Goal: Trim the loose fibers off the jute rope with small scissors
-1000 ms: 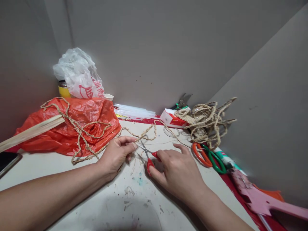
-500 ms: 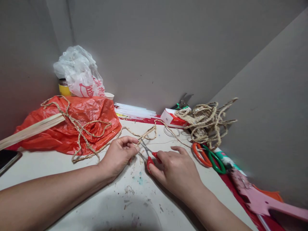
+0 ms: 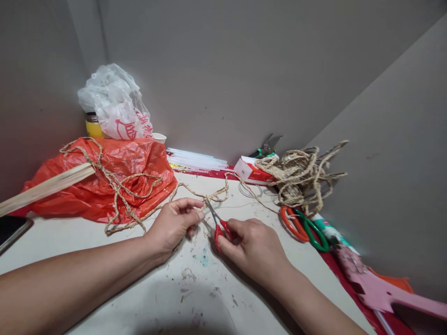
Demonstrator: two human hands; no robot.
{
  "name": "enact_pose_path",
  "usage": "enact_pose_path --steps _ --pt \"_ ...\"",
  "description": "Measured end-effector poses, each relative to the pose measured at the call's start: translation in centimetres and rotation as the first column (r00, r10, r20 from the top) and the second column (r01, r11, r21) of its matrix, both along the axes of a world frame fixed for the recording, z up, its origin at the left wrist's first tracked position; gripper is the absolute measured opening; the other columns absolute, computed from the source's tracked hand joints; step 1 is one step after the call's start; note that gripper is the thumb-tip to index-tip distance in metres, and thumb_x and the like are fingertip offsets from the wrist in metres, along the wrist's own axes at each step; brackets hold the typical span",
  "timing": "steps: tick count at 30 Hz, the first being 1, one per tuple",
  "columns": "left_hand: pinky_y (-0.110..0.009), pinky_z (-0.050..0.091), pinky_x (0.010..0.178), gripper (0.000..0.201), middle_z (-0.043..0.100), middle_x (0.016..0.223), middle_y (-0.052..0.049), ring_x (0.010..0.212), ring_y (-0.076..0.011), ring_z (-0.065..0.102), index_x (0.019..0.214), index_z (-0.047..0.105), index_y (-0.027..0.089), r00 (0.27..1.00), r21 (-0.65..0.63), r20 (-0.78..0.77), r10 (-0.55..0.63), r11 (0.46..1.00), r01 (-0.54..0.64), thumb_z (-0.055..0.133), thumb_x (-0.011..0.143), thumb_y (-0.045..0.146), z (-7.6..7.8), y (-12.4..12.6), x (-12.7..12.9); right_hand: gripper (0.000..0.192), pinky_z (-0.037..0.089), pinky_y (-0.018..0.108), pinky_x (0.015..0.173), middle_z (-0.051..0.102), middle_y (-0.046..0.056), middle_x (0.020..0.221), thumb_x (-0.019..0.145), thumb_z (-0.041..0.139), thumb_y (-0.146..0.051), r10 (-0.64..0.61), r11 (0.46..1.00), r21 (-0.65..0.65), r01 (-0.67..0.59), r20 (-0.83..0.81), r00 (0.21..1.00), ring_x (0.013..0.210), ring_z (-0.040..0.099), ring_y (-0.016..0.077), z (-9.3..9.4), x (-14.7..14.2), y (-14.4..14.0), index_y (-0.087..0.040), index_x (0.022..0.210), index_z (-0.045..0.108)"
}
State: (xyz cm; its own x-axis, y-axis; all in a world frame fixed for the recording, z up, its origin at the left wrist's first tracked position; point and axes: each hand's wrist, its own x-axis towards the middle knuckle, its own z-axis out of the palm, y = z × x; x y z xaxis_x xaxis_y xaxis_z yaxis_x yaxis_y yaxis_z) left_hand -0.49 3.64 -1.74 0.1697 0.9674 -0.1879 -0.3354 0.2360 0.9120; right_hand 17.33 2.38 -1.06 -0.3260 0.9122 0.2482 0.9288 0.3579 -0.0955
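Note:
My left hand point(image 3: 179, 218) is closed in a pinch, thumb against index finger, on a thin braided straw rope point(image 3: 219, 191); the gripped bit is mostly hidden by the fingers. In my right hand point(image 3: 256, 244) is a small pair of scissors point(image 3: 213, 214) with red handles, thumb and fingers in the loops. The narrow blades point up and left, and their tips meet the rope just beside my left fingertips. From there the rope trails left onto a crumpled red plastic bag point(image 3: 146, 158) and right toward a tangled rope bundle point(image 3: 296, 172).
Larger scissors with orange and green handles point(image 3: 314, 235) lie right, near a pink glue gun point(image 3: 380, 288). Glue sticks point(image 3: 197, 160), a red-and-white box point(image 3: 251, 170) and pliers point(image 3: 267, 146) line the back. Wooden strips point(image 3: 45, 188) and a phone point(image 3: 14, 232) are left. Scraps dot the table.
The scissor blades have drawn closer together, with their tips shifted slightly right. My right index finger has curled in toward the handles. My left hand stays almost in place.

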Motion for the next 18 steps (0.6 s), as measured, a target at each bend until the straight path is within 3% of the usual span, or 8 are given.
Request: enact_pose_path --steps 9,18 --pt "-0.019 0.032 0.042 0.025 0.049 0.056 0.005 0.042 -0.0047 0.039 0.088 0.062 0.013 0.999 -0.001 -0.016 0.029 1.0 -0.029 0.069 0.065 0.021 -0.16 0.04 -0.03 0.026 0.023 0.027 0.055 0.051 0.0 0.045 0.073 0.052 -0.036 0.067 0.984 0.154 -0.084 0.112 0.991 0.048 0.041 0.0133 0.63 -0.05 -0.2 -0.02 0.053 0.054" --pt "-0.02 0.032 0.044 0.023 0.048 0.056 0.005 0.045 -0.0051 0.039 0.086 0.064 0.013 0.997 0.028 -0.045 0.057 0.998 -0.056 0.069 0.065 0.021 0.03 0.11 -0.05 0.026 0.021 0.026 0.053 0.051 -0.001 0.045 0.073 0.052 -0.034 0.053 0.997 0.061 -0.056 0.056 0.997 0.049 0.041 0.0133 0.42 0.17 -0.29 -0.02 0.051 0.051"
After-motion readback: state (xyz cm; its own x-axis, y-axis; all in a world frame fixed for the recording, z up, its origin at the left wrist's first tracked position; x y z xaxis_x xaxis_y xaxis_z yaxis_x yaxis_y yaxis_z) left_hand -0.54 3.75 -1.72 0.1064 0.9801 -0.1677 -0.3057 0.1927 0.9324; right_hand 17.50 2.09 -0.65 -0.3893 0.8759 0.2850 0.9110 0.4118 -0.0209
